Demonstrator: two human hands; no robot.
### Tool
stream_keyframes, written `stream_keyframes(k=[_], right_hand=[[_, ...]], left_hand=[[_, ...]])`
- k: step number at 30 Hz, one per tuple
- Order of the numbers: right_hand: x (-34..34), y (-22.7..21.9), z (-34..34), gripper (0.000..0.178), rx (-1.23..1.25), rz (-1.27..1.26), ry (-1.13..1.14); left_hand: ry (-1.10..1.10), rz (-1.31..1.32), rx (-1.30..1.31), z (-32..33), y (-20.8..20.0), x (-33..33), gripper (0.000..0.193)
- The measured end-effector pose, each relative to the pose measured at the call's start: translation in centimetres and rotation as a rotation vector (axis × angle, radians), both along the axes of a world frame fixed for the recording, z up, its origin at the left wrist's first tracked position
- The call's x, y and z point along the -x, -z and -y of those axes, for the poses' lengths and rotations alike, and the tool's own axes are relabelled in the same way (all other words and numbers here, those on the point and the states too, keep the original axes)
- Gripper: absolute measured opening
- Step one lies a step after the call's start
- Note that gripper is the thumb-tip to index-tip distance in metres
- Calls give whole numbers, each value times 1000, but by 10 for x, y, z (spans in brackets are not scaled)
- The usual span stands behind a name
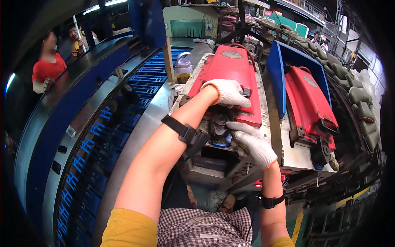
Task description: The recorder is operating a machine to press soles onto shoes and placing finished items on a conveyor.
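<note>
Wooden post (169, 61) beside pale jug (184, 63)

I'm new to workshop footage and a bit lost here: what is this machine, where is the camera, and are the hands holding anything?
There is no robot here. The single picture comes from a wide fisheye camera on the person's head, looking down, so straight edges bend.

Both hands wear white gloves. The left hand rests at the front of a red machine; whether it grips anything is unclear. The right hand is beside a dark round part at the machine's front; its fingertips are too unclear to say what they hold.

A pale purple bottle stands left of the machine, and a second red machine sits to the right.
</note>
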State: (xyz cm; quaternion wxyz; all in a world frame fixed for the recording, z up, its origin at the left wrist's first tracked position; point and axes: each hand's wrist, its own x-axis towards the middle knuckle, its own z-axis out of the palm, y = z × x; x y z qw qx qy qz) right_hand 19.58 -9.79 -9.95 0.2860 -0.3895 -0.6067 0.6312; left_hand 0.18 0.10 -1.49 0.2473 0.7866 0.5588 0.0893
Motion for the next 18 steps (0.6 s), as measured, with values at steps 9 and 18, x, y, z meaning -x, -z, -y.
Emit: stream_keyframes(k=[9, 18], right_hand=[[-3, 14, -1, 42, 140, -329, 16], [0, 17, 7, 45, 95, -354, 106]], left_hand=[[43, 99, 154, -12, 6, 5, 37], [26, 36, -57, 3, 2, 4, 43]])
